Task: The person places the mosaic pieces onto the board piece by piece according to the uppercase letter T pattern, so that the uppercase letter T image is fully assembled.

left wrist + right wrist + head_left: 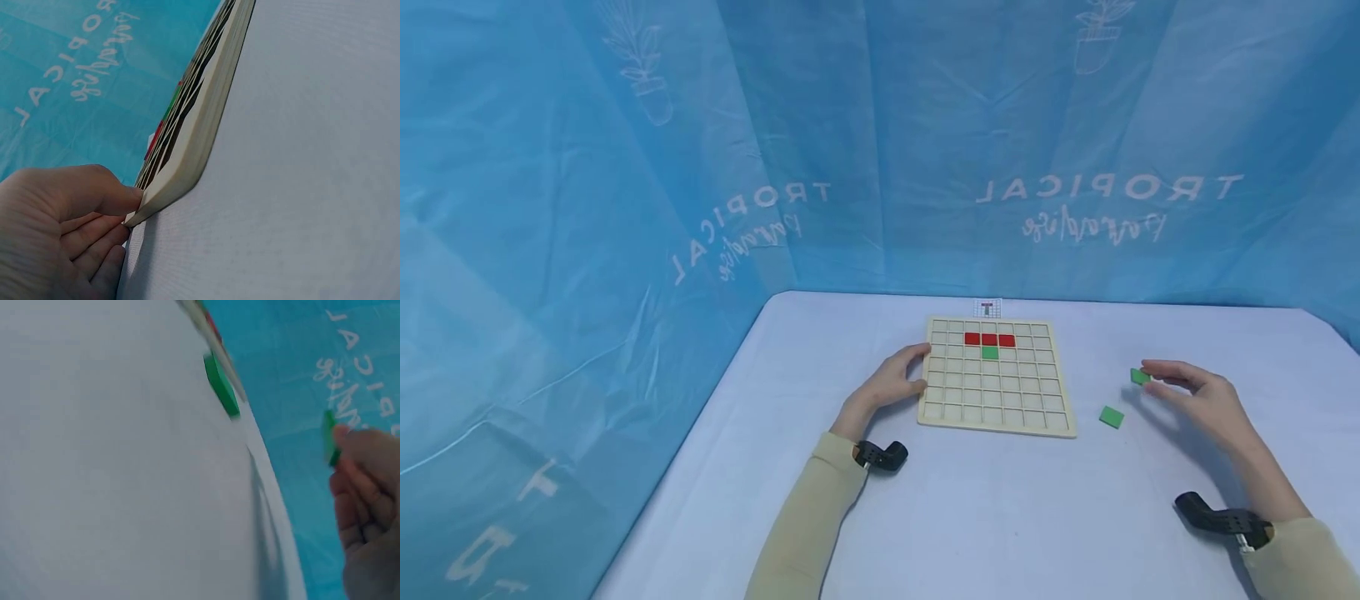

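At its left edge, a pale square grid board [996,392] is touched by my left hand [891,379], thumb and fingertips spread along the rim. The left wrist view shows the thumb [119,197] at the board's corner. Three red tiles [989,340] lie in a row in the board's upper part, with one green tile [990,353] under the middle one. To the right of the board, my right hand [1198,396] pinches a green tile [1140,377] between thumb and fingers, raised over the table. Another green tile [1112,417] lies on the table between hand and board.
A small printed card [987,308] with a T-shaped pattern lies behind the board's far edge. White cloth [970,517] covers the table. Blue printed curtains [925,167] hang behind it and along the left side.
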Motion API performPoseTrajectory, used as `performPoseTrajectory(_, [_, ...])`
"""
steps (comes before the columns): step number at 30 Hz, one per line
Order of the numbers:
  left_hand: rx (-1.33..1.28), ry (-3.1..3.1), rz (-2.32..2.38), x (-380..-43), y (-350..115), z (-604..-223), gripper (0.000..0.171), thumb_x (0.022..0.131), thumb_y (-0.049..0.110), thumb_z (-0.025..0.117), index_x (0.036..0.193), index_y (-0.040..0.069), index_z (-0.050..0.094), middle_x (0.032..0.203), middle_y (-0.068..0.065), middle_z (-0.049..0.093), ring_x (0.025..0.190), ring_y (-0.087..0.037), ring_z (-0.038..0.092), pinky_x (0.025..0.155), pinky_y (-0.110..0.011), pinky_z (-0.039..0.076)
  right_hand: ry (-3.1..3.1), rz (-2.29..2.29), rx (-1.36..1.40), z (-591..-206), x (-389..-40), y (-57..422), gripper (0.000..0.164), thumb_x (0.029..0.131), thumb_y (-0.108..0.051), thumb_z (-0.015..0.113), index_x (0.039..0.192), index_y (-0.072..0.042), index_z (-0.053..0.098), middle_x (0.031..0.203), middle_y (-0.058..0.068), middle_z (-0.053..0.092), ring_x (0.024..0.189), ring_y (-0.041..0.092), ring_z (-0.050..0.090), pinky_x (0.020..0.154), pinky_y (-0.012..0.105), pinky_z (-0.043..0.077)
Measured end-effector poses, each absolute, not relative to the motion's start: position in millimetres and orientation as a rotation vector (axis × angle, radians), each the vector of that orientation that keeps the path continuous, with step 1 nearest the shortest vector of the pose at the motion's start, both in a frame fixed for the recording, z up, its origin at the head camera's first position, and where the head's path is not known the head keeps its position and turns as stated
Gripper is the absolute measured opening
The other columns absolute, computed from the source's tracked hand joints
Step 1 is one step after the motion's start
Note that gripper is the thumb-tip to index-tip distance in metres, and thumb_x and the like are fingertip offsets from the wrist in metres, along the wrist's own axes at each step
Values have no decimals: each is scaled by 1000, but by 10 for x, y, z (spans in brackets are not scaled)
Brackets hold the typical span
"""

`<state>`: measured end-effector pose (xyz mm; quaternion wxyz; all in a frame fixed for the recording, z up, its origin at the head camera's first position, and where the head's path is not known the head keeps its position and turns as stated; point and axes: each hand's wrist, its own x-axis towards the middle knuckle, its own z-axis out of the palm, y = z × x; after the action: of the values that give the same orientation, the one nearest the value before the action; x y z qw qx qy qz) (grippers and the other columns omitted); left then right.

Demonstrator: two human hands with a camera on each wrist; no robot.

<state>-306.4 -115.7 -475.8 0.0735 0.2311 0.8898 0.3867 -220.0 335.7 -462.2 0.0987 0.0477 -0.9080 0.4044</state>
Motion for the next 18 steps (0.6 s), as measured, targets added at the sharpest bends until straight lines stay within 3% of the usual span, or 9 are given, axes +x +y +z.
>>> performPoseTrajectory(2, [681, 2676, 1156, -3063, -1144, -4757, 68, 84, 8, 61, 145, 5, 33, 149, -9, 34, 138, -21, 27, 112, -31, 23, -2668, 1227, 92, -4497, -2207, 3377, 52, 89, -39, 63, 130, -8, 56, 116, -11, 60, 101, -13, 41, 89, 60, 39])
performPoseTrajectory(5, [669, 2677, 1157, -3065, -1144, -4748, 68, 84, 7, 61, 146, 5, 33, 149, -9, 35, 138, -21, 27, 112, -31, 23, -2657, 1214, 58, -4355, -2256, 3338, 53, 89, -41, 63, 130, -8, 56, 114, -14, 58, 101, -9, 42, 88, 58, 41])
performPoseTrajectory(10, [665, 2675, 1150, -3067, -1155, -4742, 68, 84, 7, 61, 146, 5, 33, 149, -8, 34, 138, -20, 26, 112, -31, 23, -2638, 1202, 114, -4209, -2418, 3079, 55, 88, -41, 64, 131, -9, 56, 123, 8, 60, 109, 11, 49, 89, 54, 43])
performPoseTrajectory(13, [654, 2675, 1151, -3068, -1151, -4748, 68, 84, 8, 62, 146, 5, 33, 149, -7, 34, 138, -20, 26, 112, -31, 22, -2610, 1239, 178, -4204, -2570, 2876, 54, 87, -39, 66, 130, -8, 58, 124, 17, 58, 113, 26, 49, 90, 57, 41])
performPoseTrajectory(15, [646, 2668, 1165, -3065, -1144, -4750, 68, 84, 8, 62, 146, 5, 33, 149, -7, 34, 138, -20, 26, 112, -31, 23, -2592, 1248, 235, -4308, -2739, 2789, 51, 86, -39, 67, 129, -11, 59, 123, 14, 60, 113, 30, 50, 89, 58, 41])
performPoseTrajectory(18, [639, 2661, 1174, -3061, -1131, -4755, 68, 84, 8, 62, 146, 6, 33, 149, -7, 34, 138, -19, 26, 112, -31, 23, -2560, 1233, 313, -4635, -3096, 2751, 45, 84, -39, 69, 126, -23, 62, 121, 3, 63, 111, 26, 53, 86, 55, 45])
